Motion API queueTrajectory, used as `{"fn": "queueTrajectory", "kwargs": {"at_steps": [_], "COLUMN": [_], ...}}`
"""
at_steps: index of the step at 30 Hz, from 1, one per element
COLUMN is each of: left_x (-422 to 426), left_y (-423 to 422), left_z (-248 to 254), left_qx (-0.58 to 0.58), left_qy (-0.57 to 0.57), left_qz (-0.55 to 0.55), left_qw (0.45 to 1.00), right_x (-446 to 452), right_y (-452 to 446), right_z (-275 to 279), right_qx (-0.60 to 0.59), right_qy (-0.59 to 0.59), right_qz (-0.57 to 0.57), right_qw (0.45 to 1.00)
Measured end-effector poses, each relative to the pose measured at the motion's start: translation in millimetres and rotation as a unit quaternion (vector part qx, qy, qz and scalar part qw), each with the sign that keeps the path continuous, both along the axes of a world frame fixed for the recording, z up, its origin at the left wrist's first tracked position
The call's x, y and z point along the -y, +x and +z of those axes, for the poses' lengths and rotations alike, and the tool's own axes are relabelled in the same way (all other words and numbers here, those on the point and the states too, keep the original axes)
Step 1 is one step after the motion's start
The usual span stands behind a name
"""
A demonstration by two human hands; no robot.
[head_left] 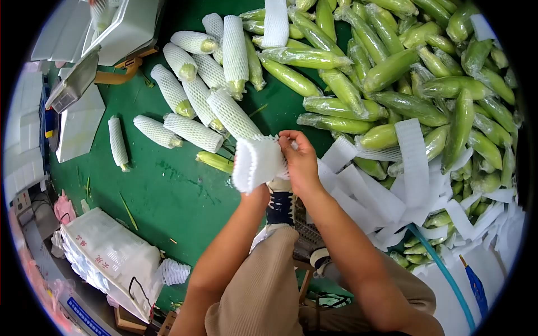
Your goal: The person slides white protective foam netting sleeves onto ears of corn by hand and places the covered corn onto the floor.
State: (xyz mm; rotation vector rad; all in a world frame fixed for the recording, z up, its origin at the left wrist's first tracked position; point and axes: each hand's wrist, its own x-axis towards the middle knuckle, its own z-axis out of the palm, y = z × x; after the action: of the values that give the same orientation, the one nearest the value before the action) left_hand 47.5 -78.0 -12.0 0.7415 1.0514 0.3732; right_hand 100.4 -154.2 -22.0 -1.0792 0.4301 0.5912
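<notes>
A white foam net sleeve [258, 162] is held in front of me, its mouth spread wide. My right hand [301, 162] pinches its right edge between thumb and fingers. Behind its lower end is my left hand [256, 196], gripping it, with most of the fingers hidden. A corn cob in a foam net [232, 115] lies just beyond, meeting the sleeve's upper edge in view; I cannot tell whether they touch. Several other netted corn cobs [193, 133] lie around it on the green floor [168, 190]. A bare green cob [216, 161] sits to the left of the sleeve.
A big heap of film-wrapped corn [392, 73] fills the right side. Loose flat foam sleeves [370, 196] lie by my right forearm. A white printed bag [112, 252] stands at lower left, white foam boxes [126, 28] at upper left. My shoe [280, 204] is under my hands.
</notes>
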Motion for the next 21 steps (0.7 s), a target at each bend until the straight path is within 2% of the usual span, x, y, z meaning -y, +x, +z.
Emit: {"fn": "queueTrajectory", "kwargs": {"at_steps": [1,2,4,5,7,8,9,11,12,13,14,15,18,19,21], "left_x": [-7.7,-17.2,-19.9,-14.6,-17.9,-8.5,-6.5,-21.6,-15.3,-18.6,-16.0,-13.2,-26.9,-32.8,-30.6], "left_y": [-0.7,-12.8,-6.6,6.0,5.0,9.1,11.5,-2.8,7.6,-2.3,-4.3,-7.5,-12.8,-9.4,-3.8], "left_z": [-6.8,-26.5,2.1,25.3,12.5,5.7,7.5,-42.8,-10.4,-19.7,-23.4,-25.4,-63.5,-75.8,-84.0], "left_qx": [0.023,-0.048,0.019,-0.017,-0.023,0.013,-0.002,0.018,0.016,0.032,0.037,0.04,0.096,0.097,0.06], "left_qy": [-0.057,0.252,0.023,0.01,0.117,0.065,0.067,0.072,0.002,-0.007,0.011,0.028,-0.03,-0.081,-0.105], "left_qz": [0.028,-0.193,-0.087,-0.098,-0.121,-0.043,-0.034,-0.077,-0.039,-0.062,-0.072,-0.081,-0.097,-0.065,-0.063], "left_qw": [0.998,0.947,0.996,0.995,0.985,0.997,0.997,0.994,0.999,0.998,0.997,0.996,0.99,0.99,0.991], "right_x": [-0.5,2.3,3.6,3.7,3.5,5.6,7.2,7.8,6.4,4.5,5.4,6.8,5.7,4.1,1.6], "right_y": [-0.3,-2.4,-8.7,-12.8,-15.7,-14.9,-12.7,-9.0,-9.1,-9.6,-11.5,-15.0,-17.6,-11.7,0.1], "right_z": [2.9,6.8,11.7,12.5,3.2,-6.2,-14.6,-15.5,-12.9,-10.6,-7.1,-13.3,-58.7,-62.5,-66.4], "right_qx": [0.003,0.011,0.069,0.097,0.04,0.038,0.037,0.015,0.045,0.075,0.061,0.063,0.112,0.113,0.109], "right_qy": [-0.023,-0.049,-0.056,-0.059,-0.014,-0.018,-0.022,-0.036,-0.042,-0.047,-0.015,-0.033,-0.085,-0.097,-0.122], "right_qz": [0.008,0.034,0.052,0.06,0.01,0.012,0.014,0.015,0.013,0.013,0.004,0.006,0.016,0.026,0.047], "right_qw": [1.0,0.998,0.995,0.992,0.999,0.999,0.999,0.999,0.998,0.996,0.998,0.997,0.99,0.988,0.985]}}
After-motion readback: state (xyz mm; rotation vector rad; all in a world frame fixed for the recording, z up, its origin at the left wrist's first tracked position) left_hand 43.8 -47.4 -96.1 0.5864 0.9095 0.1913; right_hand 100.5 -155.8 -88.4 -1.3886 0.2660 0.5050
